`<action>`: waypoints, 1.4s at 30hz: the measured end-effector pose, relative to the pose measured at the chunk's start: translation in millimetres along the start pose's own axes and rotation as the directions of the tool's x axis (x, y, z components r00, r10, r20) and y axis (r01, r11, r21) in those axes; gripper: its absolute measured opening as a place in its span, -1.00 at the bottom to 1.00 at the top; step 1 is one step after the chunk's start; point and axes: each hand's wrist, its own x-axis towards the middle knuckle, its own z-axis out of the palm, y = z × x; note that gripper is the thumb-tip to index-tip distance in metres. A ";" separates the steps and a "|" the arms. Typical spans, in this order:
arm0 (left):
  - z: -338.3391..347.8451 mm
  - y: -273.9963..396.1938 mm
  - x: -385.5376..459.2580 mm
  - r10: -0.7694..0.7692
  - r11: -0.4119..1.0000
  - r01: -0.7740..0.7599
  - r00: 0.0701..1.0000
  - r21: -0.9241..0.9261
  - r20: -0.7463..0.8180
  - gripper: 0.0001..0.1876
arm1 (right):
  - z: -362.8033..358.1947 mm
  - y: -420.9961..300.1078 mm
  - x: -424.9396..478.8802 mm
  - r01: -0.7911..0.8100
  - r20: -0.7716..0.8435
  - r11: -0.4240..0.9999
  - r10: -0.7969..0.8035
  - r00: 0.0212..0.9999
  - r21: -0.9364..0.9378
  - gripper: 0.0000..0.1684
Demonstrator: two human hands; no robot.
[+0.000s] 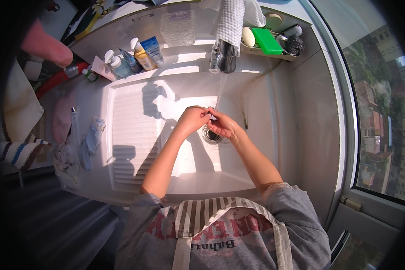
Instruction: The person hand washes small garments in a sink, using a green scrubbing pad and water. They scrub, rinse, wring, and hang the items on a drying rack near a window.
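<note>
My left hand (193,118) and my right hand (223,125) meet over the sink basin (192,158). A small pale item (213,117) is pinched between the fingertips of both; it is mostly hidden and too small to name. A thin stream of water (220,92) falls from the chrome faucet (219,60) to the fingertips. Just below the hands is the round metal drain (212,135). A white waffle-weave cloth (228,23) is draped over the faucet.
Left is a ribbed washboard (135,135). Bottles, including a yellow pump bottle (144,57), and tubes line the back ledge. A tray (256,51) holds a green block (267,41), pale soap (248,37) and a scourer (295,44). Damp cloths (91,141) lie far left; a window (378,118) is right.
</note>
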 end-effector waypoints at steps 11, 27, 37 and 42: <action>-49.7 81.4 112.8 0.519 0.854 -0.374 0.654 0.362 -0.551 -0.63 | 14.8 -0.6 -24.1 -0.016 0.003 0.961 0.018 1.000 -0.277 -0.47; -12.9 23.7 -25.8 0.790 0.256 -0.857 0.452 0.447 0.414 -0.21 | 24.0 -16.4 -66.0 -0.274 0.179 0.847 0.389 0.904 -0.455 -0.80; 12.0 -5.1 -46.3 0.751 0.196 -0.602 0.600 0.774 0.277 -0.75 | 51.0 -7.7 -49.1 -0.255 -0.033 0.399 0.485 0.874 -0.881 -0.76; 32.7 6.9 -44.2 0.245 0.678 -0.253 0.963 0.690 0.113 -0.93 | 26.3 30.2 -31.8 0.148 0.198 -0.212 -0.237 0.951 -0.966 -0.80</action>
